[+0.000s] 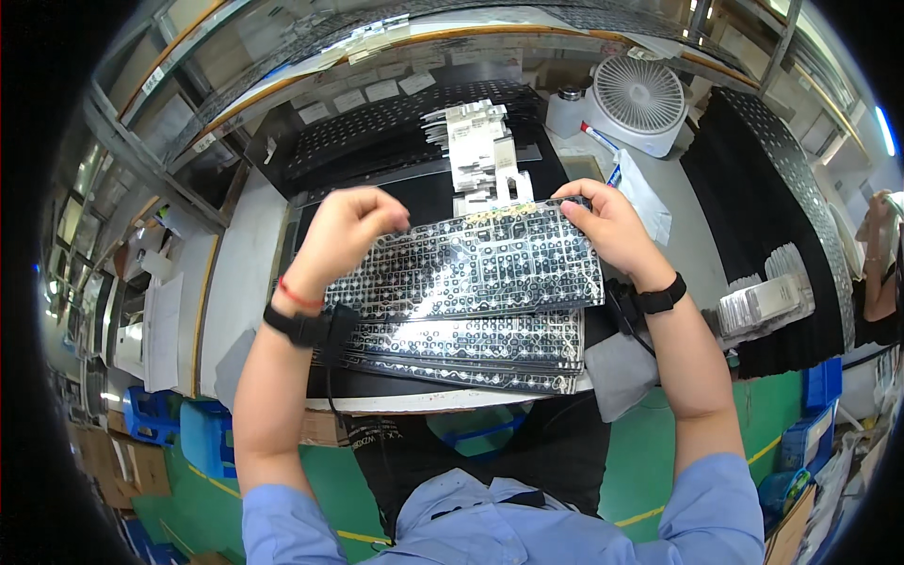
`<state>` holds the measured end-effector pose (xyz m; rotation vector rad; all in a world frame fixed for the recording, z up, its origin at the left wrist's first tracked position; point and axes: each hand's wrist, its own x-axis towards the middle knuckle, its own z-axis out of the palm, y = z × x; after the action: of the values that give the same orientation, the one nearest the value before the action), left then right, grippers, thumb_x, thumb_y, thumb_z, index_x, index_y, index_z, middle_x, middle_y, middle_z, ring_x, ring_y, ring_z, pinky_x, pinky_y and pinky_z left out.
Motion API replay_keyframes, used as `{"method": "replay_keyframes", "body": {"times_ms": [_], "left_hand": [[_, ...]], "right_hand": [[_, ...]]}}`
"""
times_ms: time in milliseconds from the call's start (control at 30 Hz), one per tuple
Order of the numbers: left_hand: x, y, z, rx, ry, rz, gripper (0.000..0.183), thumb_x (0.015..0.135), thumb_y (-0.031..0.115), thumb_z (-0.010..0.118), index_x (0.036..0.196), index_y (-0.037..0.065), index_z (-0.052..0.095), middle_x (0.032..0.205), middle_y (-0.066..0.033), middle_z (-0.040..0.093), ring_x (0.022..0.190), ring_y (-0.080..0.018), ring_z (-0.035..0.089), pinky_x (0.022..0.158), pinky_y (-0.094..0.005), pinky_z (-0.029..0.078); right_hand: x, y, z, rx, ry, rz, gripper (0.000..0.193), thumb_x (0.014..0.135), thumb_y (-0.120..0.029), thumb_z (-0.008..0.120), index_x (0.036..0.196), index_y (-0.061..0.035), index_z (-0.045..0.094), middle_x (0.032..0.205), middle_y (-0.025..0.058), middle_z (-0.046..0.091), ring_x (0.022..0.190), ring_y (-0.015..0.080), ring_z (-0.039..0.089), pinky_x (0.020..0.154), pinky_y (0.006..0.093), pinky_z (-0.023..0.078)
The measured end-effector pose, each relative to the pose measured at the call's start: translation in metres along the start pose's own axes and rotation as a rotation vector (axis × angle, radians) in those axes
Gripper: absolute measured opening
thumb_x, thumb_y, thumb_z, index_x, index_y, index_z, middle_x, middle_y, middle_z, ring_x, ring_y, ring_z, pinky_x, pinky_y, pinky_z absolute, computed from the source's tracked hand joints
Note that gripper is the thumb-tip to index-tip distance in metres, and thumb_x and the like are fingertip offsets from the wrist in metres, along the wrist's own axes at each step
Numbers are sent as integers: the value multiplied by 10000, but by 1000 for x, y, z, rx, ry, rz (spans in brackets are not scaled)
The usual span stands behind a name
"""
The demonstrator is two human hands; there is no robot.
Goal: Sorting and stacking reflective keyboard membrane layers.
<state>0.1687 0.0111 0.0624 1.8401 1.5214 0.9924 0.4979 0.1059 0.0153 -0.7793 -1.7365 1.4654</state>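
A dark, shiny keyboard membrane sheet [471, 268], covered with pale squares and traces, is tilted up off a stack of similar sheets [471, 344] at the table's front edge. My right hand [617, 231] grips its upper right corner, thumb on top and fingers behind. Over the sheet's upper left corner, my left hand [348, 235] is closed with curled fingers. Whatever its fingertips might pinch is hidden. Just beyond the sheet's top edge lies an overlapping pile of white strips [476, 151] on a black surface.
A white fan [638, 99] stands at the back right beside a small bottle [568, 111], a marker [599, 135] and a white plastic pouch [644, 198]. More white strips [767, 297] lie on black sheets at right. Blue stools [207, 438] stand lower left. Another person's arm [878, 254] shows far right.
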Motion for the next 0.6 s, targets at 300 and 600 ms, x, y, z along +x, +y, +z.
{"method": "replay_keyframes", "body": {"times_ms": [300,600], "left_hand": [[-116,58,80,-279,-1073,488,122,897,137,647,916,26,694,914,-89,692,848,-272,634,755,-361,500],[-48,10,-18,-331,-285,184,254,937,191,570,835,-1,701,930,-124,702,852,-195,649,784,-319,514]], "right_hand": [[3,6,-1,-244,32,-87,141,931,-82,594,1040,-3,635,878,-7,635,768,49,558,677,219,458],[7,19,-12,-324,121,-72,94,939,-111,586,986,-32,610,854,-19,586,774,59,523,692,226,435]]}}
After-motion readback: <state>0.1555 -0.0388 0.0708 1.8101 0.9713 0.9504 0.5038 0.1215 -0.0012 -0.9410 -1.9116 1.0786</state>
